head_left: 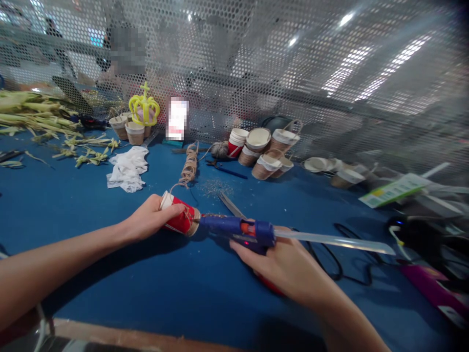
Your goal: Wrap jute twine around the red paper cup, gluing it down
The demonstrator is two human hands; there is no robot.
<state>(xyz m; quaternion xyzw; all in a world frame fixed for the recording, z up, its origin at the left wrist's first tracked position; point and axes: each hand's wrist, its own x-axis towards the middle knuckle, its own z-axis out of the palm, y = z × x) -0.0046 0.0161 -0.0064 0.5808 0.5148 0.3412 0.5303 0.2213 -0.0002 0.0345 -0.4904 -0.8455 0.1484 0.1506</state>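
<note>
Cups at mesh: a cluster of paper cups lies on its sides against the perforated screen; interiors appear empty, several partly wrapped in twine.
Cups, far left: three upright cups stand beside a yellow crown; contents cannot be determined.
Red cup: lies on its side on the blue surface; red wall, white rim, twine band at the base end.
Left hand: clenched around the red cup.
Right hand: grasps the blue glue gun; nozzle meets the cup's twine band.
Glue stick: clear, projects from the gun's rear.
</note>
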